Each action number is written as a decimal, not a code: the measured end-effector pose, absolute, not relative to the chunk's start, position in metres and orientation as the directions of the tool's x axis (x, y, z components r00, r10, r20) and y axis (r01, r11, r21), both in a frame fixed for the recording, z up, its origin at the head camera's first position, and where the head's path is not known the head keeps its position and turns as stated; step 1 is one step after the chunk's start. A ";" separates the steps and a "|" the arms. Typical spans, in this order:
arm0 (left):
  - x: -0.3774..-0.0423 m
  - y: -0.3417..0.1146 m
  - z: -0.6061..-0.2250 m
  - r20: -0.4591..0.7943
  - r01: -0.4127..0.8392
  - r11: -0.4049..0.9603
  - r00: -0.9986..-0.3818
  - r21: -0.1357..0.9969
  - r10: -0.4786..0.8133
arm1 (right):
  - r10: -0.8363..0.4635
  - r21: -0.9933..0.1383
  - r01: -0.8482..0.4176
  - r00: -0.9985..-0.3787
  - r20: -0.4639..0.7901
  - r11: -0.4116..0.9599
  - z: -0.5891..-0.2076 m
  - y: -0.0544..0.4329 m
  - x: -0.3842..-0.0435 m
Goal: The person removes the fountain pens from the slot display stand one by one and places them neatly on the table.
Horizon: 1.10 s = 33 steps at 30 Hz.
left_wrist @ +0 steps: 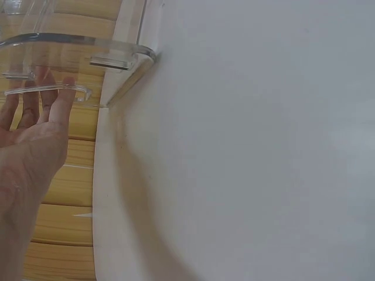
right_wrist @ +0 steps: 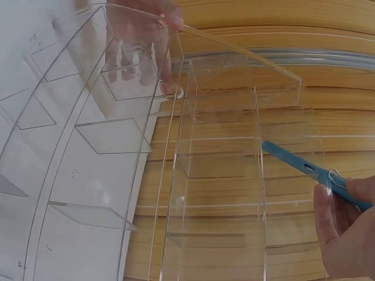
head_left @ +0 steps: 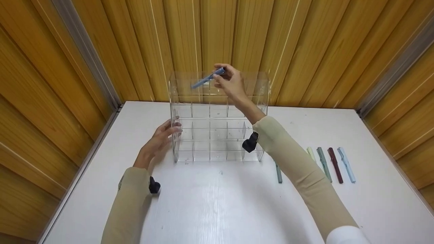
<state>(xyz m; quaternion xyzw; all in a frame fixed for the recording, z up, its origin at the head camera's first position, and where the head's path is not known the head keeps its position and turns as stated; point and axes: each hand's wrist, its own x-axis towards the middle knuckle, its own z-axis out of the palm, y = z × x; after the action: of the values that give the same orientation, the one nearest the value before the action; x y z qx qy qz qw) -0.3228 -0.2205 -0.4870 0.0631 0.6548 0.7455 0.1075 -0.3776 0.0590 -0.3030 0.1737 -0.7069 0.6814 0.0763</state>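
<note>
A clear acrylic organizer [head_left: 218, 139] with rows of compartments stands upright on the white table. My right hand [head_left: 232, 81] pinches a blue pen [head_left: 205, 80] near its capped end, thumb against fingers. The pen slants down to the left, overlapping the organizer's top part in the head view. In the right wrist view, the pen's clip [right_wrist: 337, 178] sits close to the fingertips. My left hand [head_left: 162, 137] rests against the organizer's left side, its fingers [left_wrist: 61, 108] extended along the clear wall in the left wrist view.
To the right on the table [head_left: 217, 210] lie a light blue pen [head_left: 346, 165], a dark red pen [head_left: 335, 165], a grey-green pen [head_left: 323, 162] and a pale yellow-green pen [head_left: 310, 153]. Another green pen [head_left: 278, 173] is partly behind my right sleeve. A wood-look wall [head_left: 217, 34] rises behind.
</note>
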 end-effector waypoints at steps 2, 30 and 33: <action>-0.324 -0.220 -0.488 -0.053 -0.084 -0.119 -0.968 0.989 0.244 | -0.141 -0.941 -0.337 -0.931 0.337 -0.021 -0.305 0.061 -0.379; -0.317 -0.230 -0.489 -0.058 -0.090 -0.116 -0.966 0.989 0.253 | -0.018 -0.842 -0.500 -0.858 0.513 -0.201 -0.309 0.101 -0.357; -0.320 -0.226 -0.488 -0.062 -0.096 -0.122 -0.964 0.988 0.259 | -0.021 -0.842 -0.494 -0.860 0.509 -0.216 -0.309 0.110 -0.352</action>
<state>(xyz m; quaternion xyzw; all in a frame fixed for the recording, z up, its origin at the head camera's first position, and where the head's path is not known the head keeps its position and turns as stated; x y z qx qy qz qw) -0.3196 -0.2256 -0.4878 0.0625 0.6518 0.7464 0.1191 -0.3517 0.1100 -0.3087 0.2122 -0.6060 0.7502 0.1576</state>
